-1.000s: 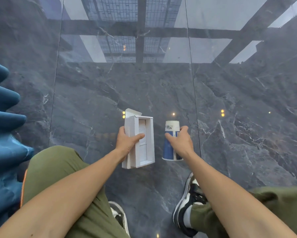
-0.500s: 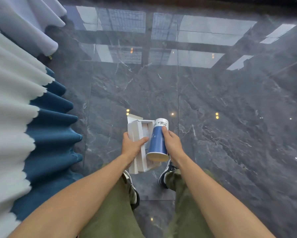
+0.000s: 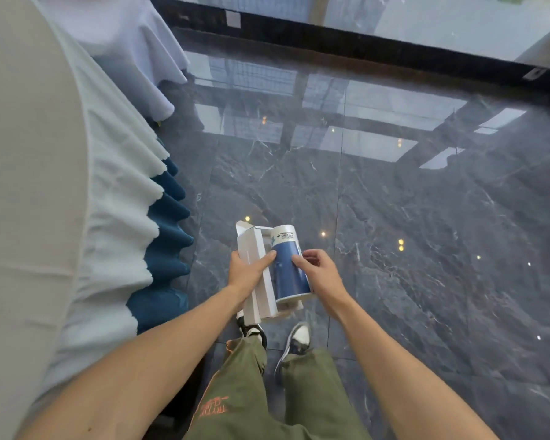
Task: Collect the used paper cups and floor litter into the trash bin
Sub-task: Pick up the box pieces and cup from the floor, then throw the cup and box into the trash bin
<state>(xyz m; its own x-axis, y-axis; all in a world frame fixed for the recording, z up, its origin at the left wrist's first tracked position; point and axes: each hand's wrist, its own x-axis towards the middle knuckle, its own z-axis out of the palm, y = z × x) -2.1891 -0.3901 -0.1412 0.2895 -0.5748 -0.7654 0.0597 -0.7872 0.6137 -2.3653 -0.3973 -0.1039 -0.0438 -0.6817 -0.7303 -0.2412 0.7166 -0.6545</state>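
Observation:
A blue and white paper cup (image 3: 289, 268) lies on its side inside an open white cardboard box (image 3: 256, 274), its mouth towards me. My left hand (image 3: 246, 274) grips the box from the left, with the thumb pressed on the cup. My right hand (image 3: 322, 274) holds the cup's right side with its fingers. Both are held in front of me, high above the dark marble floor (image 3: 426, 249). No trash bin is in view.
A round table with a white cloth (image 3: 45, 185) over a blue skirt (image 3: 167, 249) stands close on my left. A second white-draped table (image 3: 133, 42) is behind it. A black-framed glass wall (image 3: 362, 36) runs along the far side. My shoes (image 3: 295, 338) are below.
I have risen from a crouch to standing, and the floor is farther away. The cup went from upright on the floor into the box, lying down, with both hands on it.

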